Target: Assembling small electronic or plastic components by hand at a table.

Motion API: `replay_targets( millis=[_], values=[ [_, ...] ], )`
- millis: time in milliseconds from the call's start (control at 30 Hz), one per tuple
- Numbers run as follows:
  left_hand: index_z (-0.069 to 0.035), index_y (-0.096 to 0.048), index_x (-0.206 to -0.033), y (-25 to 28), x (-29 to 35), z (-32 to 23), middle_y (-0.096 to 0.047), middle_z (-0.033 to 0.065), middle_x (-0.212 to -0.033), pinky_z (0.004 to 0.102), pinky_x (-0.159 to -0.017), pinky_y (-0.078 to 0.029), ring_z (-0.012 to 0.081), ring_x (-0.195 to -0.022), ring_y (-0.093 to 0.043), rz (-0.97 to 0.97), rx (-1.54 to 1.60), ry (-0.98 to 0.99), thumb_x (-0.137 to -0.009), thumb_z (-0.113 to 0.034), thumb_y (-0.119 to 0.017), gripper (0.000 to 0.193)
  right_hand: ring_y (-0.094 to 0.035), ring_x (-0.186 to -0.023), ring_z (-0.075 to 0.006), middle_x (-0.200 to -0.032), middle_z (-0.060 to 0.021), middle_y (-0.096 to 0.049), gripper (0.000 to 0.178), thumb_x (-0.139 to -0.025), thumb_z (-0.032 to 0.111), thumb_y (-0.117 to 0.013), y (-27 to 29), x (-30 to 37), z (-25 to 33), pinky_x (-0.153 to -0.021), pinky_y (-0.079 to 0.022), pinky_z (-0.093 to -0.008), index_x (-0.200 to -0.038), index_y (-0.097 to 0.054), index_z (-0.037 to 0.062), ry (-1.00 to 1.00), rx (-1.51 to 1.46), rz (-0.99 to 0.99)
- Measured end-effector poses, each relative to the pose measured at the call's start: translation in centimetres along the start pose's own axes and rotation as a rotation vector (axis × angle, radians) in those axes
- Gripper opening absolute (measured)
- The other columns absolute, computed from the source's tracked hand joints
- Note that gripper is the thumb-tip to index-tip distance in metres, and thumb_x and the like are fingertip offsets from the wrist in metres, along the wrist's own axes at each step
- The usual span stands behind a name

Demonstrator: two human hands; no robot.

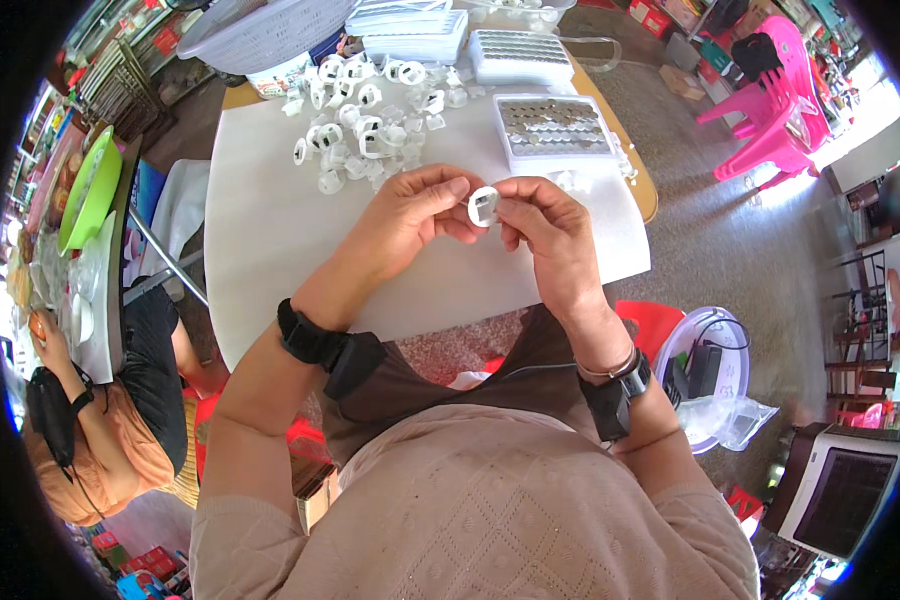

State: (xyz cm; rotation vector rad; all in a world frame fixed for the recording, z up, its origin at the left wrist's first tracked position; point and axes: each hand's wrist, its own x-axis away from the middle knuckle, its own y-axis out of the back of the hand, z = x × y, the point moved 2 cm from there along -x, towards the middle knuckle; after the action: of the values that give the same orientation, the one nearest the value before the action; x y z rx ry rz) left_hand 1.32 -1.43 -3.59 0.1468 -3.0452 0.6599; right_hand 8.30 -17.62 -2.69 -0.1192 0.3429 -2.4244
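Observation:
A small round white plastic part [483, 207] with a dark slot in its face is held up over the near half of the table. My left hand [422, 207] has its fingertips on the part's left edge. On the other edge, my right hand [547, 225] pinches it between thumb and fingers. Beyond my hands lies a loose pile of similar white plastic parts [368, 140], mixed with small translucent pieces. To the right of the pile, a white tray [562, 160] holds rows of small round metallic discs.
White paper [270, 230] covers the table. Another tray of discs [520, 57], a stack of white trays [410, 45] and a grey basket [255, 40] stand at the back. Another person's hand [50, 340] is at a table on the left. A lavender basin [735, 345] sits on the right.

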Motion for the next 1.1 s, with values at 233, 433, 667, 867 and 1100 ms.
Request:
replay_targets(
  millis=[233,433,667,867,1100],
  values=[
    [0.001,-0.058,-0.116,0.0,0.1,-0.2,-0.065,0.0071,-0.09,0.0295,-0.068,-0.054,0.0174,-0.077,-0.066,0.138,-0.003,0.149,-0.095,-0.02,-0.053,0.03,-0.05,-0.064,-0.0047,-0.073,0.0009,-0.059,0.013,-0.088,0.007,-0.059,-0.2,0.3,0.6,-0.057,-0.042,-0.0201,-0.098,-0.064,0.0004,0.115,0.235,-0.024],
    [0.003,-0.056,-0.118,0.0,0.3,-0.3,-0.065,0.0094,-0.097,0.0299,-0.071,-0.054,0.0181,-0.083,-0.066,0.197,0.067,0.131,-0.094,-0.017,-0.054,0.032,-0.051,-0.065,-0.0055,-0.074,0.0,-0.059,0.012,-0.088,0.008,-0.059,-0.2,0.7,1.2,-0.059,-0.043,-0.0208,-0.097,-0.063,0.0001,0.108,0.143,-0.033],
    [0.003,-0.056,-0.117,-0.2,-0.1,-0.6,-0.065,0.0099,-0.1,0.0303,-0.075,-0.054,0.0196,-0.086,-0.065,0.237,0.075,0.077,-0.092,-0.016,-0.057,0.031,-0.053,-0.068,-0.0062,-0.077,-0.0006,-0.061,0.012,-0.088,0.007,-0.059,0.3,0.8,1.2,-0.063,-0.045,-0.0215,-0.097,-0.063,-0.0001,0.099,0.051,-0.008],
    [0.002,-0.059,-0.113,-0.6,-0.1,0.0,-0.065,0.0094,-0.099,0.0308,-0.077,-0.053,0.0208,-0.088,-0.065,0.172,0.014,0.117,-0.091,-0.016,-0.059,0.028,-0.057,-0.072,-0.006,-0.082,-0.0026,-0.063,0.01,-0.087,0.002,-0.059,0.7,1.0,0.6,-0.063,-0.045,-0.0196,-0.096,-0.06,-0.0005,0.096,0.063,0.021],
    [0.001,-0.06,-0.111,0.0,0.3,-0.1,-0.065,0.0095,-0.099,0.0297,-0.076,-0.053,0.0202,-0.088,-0.066,0.125,0.063,0.088,-0.091,-0.014,-0.059,0.025,-0.059,-0.07,-0.0121,-0.079,-0.0069,-0.063,0.009,-0.084,0.002,-0.061,2.8,-0.7,1.7,-0.063,-0.047,-0.0263,-0.093,-0.062,0.0002,0.389,0.58,-0.177]
  ],
)
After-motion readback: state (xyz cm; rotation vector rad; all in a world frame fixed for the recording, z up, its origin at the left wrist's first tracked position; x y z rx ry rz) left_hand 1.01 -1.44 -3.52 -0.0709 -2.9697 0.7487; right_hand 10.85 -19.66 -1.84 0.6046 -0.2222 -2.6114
